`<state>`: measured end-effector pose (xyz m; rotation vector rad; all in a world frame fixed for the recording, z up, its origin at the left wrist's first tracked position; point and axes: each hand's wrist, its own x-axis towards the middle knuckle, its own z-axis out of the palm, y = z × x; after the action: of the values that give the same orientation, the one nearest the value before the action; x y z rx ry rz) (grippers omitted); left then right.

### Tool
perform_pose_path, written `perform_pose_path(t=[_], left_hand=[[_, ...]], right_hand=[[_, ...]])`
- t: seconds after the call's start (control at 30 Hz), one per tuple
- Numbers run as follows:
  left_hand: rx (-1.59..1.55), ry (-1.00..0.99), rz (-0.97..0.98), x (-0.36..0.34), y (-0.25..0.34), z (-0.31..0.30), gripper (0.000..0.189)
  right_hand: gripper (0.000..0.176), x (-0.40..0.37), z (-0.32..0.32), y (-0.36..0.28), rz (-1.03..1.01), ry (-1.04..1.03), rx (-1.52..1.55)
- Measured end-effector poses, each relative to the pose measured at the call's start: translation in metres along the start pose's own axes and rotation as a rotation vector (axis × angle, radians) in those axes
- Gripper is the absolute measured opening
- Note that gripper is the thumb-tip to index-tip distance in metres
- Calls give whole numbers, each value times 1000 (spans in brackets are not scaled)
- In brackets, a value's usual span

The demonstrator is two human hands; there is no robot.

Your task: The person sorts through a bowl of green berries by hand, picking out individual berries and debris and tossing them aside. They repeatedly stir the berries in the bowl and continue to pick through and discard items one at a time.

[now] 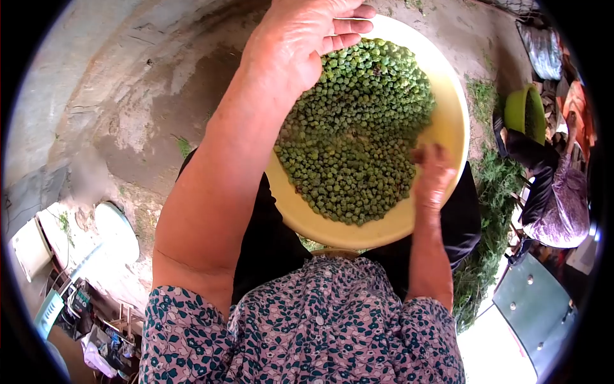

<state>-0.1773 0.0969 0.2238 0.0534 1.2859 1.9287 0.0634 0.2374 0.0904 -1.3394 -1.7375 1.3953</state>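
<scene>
A wide yellow basin point(453, 121) rests at my lap, holding a thick layer of small round green pods or berries point(364, 121). At the basin's far left rim is my left hand point(323, 35), its fingers apart and extended over the edge, with nothing seen in it. My right hand point(435, 173) is inside the basin at the right, beside the green pile. Its fingers are curled and blurred, and whatever they may hold is too small to make out.
At the right a person in a purple patterned top point(563, 208) sits by a green basin point(534, 115). Cut green plants point(492, 217) lie between us. A concrete wall point(83, 83) stands left; a pale round lid point(117, 232) and clutter lie lower left.
</scene>
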Motion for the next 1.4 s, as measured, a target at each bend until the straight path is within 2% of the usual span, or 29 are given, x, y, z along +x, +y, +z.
perform_pose_path(t=[0.07, 0.13, 0.17, 0.23, 0.27, 0.3, 0.33, 0.37, 0.4, 0.47, 0.5, 0.53, 0.6, 0.73, 0.8, 0.83, 0.9, 0.93, 1.0, 1.03, 1.1, 1.13, 1.2, 1.27, 1.33, 1.4], left_hand=[[3, -15, 8, 2, -1, -3, 20], [2, 18, -45, 14, -7, -8, 21], [3, 16, -41, 14, -7, -8, 21], [6, 7, -26, 16, -7, -9, 23], [8, 9, -26, 16, -8, -10, 23], [5, 7, -20, 16, -8, -10, 23], [2, 3, -13, 17, -8, -10, 23], [3, 0, -12, 19, -9, -9, 23], [0, 14, -20, 19, -9, -10, 22], [4, 27, -25, 20, -9, -11, 21], [1, 33, -30, 20, -9, -12, 20], [-3, 40, -37, 19, -9, -12, 19], [3, 46, -38, 20, -8, -9, 18], [5, 49, -46, 19, -7, -4, 18], [23, 35, -27, 11, -3, -1, 18], [42, 28, -13, 8, -4, 0, 17], [22, 46, -34, 14, -8, -4, 17], [5, 68, -49, 17, -9, -6, 17], [3, 59, -28, 19, -12, -10, 16], [-7, 43, -18, 19, -12, -13, 16], [-31, 43, -10, 19, -13, -12, 16], [-30, 39, -10, 19, -11, -9, 16], [-20, 85, -13, 17, -10, -7, 16], [-23, 72, -7, 18, -10, -9, 16], [-10, 60, -17, 18, -10, -9, 16], [-11, 64, -25, 18, -10, -7, 16]], right_hand=[[17, 35, -49, -6, -160, 188, -224], [22, 70, -88, 1, -213, 349, -398], [22, 78, -97, 7, -213, 354, -399], [26, 79, -90, 0, -687, 487, -981], [27, 73, -82, 1, -656, 427, -981], [25, 61, -62, 1, -575, 322, -713], [23, 46, -38, -9, -344, 198, -698], [21, 38, -21, 4, -268, 91, -540], [22, 30, -8, 10, -383, -82, -706], [26, 31, 11, 63, -483, -147, -755], [33, 32, 18, 81, -333, -222, -831], [33, 25, 25, 92, -331, -222, -830], [44, 9, 41, 106, -335, -153, -1254], [51, -28, 61, 85, -199, -282, -1302], [48, -40, 67, 92, -303, -385, -1182], [48, -48, 70, 86, -298, -381, -1184], [45, -63, 76, 71, -275, -556, -1083], [45, -72, 77, 65, -273, -554, -1084], [41, -90, 74, 53, -401, -662, -980], [41, -96, 71, 44, -398, -659, -979], [38, -106, 62, 30, -325, -863, -829], [38, -108, 59, 31, -325, -859, -828], [35, -110, 48, 37, -605, -731, -664], [34, -95, 43, 41, -606, -690, -664], [36, -70, 41, 62, -547, -547, -595], [39, -44, 47, 70, -474, -429, -743]])
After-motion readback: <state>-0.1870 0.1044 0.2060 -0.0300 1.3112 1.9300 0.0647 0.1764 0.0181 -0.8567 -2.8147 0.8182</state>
